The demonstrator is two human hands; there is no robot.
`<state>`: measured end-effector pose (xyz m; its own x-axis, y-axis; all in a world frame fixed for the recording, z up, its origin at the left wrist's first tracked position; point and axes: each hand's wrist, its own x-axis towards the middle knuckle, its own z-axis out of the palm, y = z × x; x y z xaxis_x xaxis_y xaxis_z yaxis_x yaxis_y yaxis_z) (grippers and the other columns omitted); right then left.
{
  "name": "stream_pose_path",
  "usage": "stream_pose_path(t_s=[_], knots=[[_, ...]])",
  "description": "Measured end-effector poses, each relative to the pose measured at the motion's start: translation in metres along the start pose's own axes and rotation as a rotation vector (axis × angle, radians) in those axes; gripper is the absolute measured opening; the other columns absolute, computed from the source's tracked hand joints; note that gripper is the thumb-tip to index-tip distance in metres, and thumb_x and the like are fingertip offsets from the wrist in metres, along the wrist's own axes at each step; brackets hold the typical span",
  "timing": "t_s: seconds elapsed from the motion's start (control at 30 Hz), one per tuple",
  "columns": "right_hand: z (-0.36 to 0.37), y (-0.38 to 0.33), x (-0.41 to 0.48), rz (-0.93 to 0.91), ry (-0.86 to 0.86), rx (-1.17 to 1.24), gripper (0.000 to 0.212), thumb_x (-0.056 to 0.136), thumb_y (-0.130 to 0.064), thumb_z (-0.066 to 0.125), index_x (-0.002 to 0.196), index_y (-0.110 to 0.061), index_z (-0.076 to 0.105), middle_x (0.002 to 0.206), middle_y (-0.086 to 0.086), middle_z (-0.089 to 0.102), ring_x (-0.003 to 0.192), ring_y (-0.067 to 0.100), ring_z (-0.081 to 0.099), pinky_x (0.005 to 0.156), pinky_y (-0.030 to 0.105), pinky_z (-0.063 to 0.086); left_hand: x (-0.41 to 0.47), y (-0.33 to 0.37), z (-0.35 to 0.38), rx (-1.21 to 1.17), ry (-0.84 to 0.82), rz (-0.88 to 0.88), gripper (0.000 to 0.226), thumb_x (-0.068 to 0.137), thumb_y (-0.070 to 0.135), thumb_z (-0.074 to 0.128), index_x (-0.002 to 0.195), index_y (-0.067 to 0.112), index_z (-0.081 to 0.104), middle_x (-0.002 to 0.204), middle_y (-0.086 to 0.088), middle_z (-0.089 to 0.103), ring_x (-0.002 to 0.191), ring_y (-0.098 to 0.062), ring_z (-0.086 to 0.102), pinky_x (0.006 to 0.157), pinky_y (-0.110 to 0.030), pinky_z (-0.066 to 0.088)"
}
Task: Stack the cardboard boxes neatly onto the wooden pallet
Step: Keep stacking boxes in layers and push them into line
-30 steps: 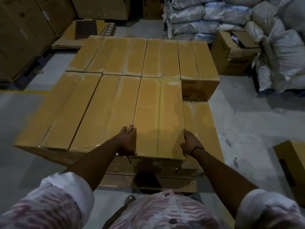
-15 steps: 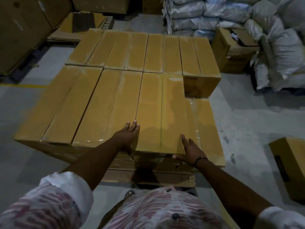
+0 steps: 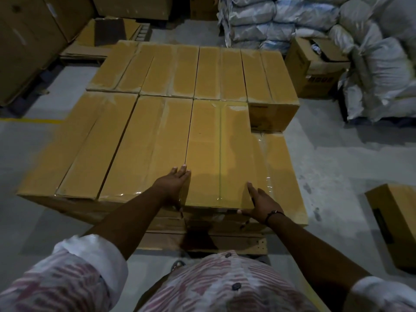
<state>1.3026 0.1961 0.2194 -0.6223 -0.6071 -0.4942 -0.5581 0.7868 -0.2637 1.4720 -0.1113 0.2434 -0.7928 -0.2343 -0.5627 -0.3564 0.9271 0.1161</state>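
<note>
The person's left grip (image 3: 174, 185), a bare hand, lies released with straight fingers against the near left corner of a long taped cardboard box (image 3: 216, 154), fingertips at the seam with the neighbouring box (image 3: 148, 149). The right grip (image 3: 262, 202), also released, has its fingers flat along the box's near right edge, with the thumb at the near face; a dark band (image 3: 273, 213) circles that wrist. This box sits in the upper layer of the stack, third from the left in the near row, on top of a lower box (image 3: 281, 172) whose top shows just to its right. The whole stack rests on the wooden pallet (image 3: 202, 243), seen below the near boxes. On the floor (image 3: 337, 167) to the right stands a separate box (image 3: 396, 221), well apart from the stack; an open carton (image 3: 315, 66) and pale sacks (image 3: 382, 64) lie beyond.
</note>
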Motion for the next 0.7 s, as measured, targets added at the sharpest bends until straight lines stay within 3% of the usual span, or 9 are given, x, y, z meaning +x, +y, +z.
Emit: stream_pose_path(t_s=[0.17,0.23,0.3,0.4,0.53,0.63,0.7], knots=[[-0.003,-0.004,-0.003,0.007,0.027,0.277,0.113,0.077,-0.072,0.071,0.162,-0.031,0.009,0.155,0.012,0.041,0.133,0.033,0.048,0.103,0.040,0.047,0.000,0.005,-0.012,-0.038,-0.004,-0.044,0.151,0.056,0.060,0.093,0.164,0.023,-0.005,0.171,0.000,-0.015,0.158,-0.030,-0.004,0.125,-0.048,0.021],[-0.008,-0.007,-0.003,0.038,0.073,0.453,0.098,0.084,-0.064,0.069,0.160,-0.026,0.019,0.154,0.012,0.044,0.132,0.033,0.050,0.096,0.035,0.047,-0.001,0.010,-0.017,-0.036,0.012,-0.054,0.148,0.057,0.058,0.094,0.164,0.020,0.000,0.172,-0.002,-0.011,0.158,-0.030,0.000,0.125,-0.047,0.022],[-0.013,-0.010,-0.003,0.101,0.110,0.578,0.095,0.089,-0.061,0.065,0.161,-0.023,0.017,0.155,0.012,0.044,0.133,0.033,0.051,0.093,0.032,0.045,-0.002,0.014,-0.020,-0.034,0.009,-0.064,0.147,0.058,0.055,0.094,0.164,0.018,0.001,0.172,-0.003,-0.009,0.158,-0.029,0.001,0.126,-0.046,0.023],[-0.017,-0.016,0.002,0.231,0.169,0.748,0.093,0.095,-0.058,0.060,0.163,-0.018,0.010,0.161,0.008,0.037,0.140,0.032,0.044,0.107,0.038,0.040,-0.002,0.017,-0.023,-0.038,0.004,-0.082,0.146,0.059,0.053,0.095,0.164,0.017,0.001,0.172,-0.004,-0.009,0.158,-0.029,0.002,0.125,-0.045,0.023],[-0.027,-0.028,0.012,0.284,0.123,1.109,0.067,0.099,-0.038,0.063,0.156,-0.019,0.032,0.148,0.003,0.047,0.121,0.025,0.055,0.104,0.043,0.048,-0.002,0.016,-0.022,-0.050,0.011,-0.081,0.143,0.061,0.050,0.095,0.164,0.015,0.001,0.172,-0.005,-0.008,0.158,-0.030,0.003,0.126,-0.044,0.023],[-0.038,-0.025,0.010,0.292,0.067,1.259,0.053,0.105,-0.024,0.056,0.152,-0.009,0.038,0.131,0.001,0.044,0.133,0.026,0.047,0.113,0.043,0.044,-0.001,0.015,-0.023,-0.055,0.009,-0.078,0.141,0.062,0.050,0.094,0.164,0.015,0.002,0.172,-0.005,-0.007,0.158,-0.030,0.005,0.126,-0.045,0.024],[-0.042,-0.022,0.013,0.276,0.093,1.253,0.049,0.106,-0.023,0.053,0.150,-0.006,0.041,0.136,0.004,0.046,0.139,0.027,0.042,0.110,0.038,0.045,0.001,0.015,-0.024,-0.056,0.025,-0.076,0.135,0.066,0.050,0.092,0.164,0.016,0.005,0.172,-0.005,-0.005,0.157,-0.030,0.009,0.125,-0.044,0.027]])
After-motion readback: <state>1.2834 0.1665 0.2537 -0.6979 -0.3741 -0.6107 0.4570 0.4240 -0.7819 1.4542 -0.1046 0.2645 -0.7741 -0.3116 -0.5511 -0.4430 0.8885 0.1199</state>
